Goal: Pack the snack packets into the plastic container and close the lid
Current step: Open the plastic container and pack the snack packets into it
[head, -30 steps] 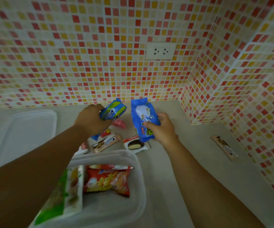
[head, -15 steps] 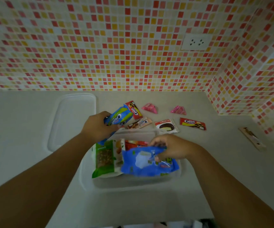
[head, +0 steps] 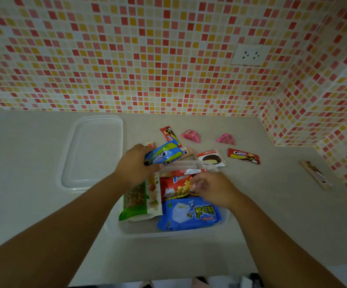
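Both my hands are over the plastic container [head: 174,232]: my left hand [head: 136,166] is clenched around a blue and green cookie packet [head: 164,155], holding it above the container's far left corner, while my right hand [head: 212,189] hovers over the far right part of the container with its fingers curled and blurred, so I cannot tell whether it grips anything. Around me the mosaic tile wall [head: 147,55] fills the upper view, with a white socket [head: 250,55] set in it, and the pale counter [head: 22,204] stretches below. On the counter to the left of the container lies the clear lid [head: 94,150], flat and apart from it. Inside the container I see a green nut packet [head: 138,199] along the left side, a blue wafer packet [head: 189,215] at the near edge, and a red potato snack packet [head: 175,187] beyond it, partly under my right hand. Still out on the counter past the container are a choco pie packet [head: 211,157], a red cookie packet [head: 243,155] to its right, another red cookie packet [head: 169,134] behind my left hand, and two small pink packets [head: 191,135] [head: 226,139] near the wall. Far to the right lies a flat brown strip [head: 316,175].
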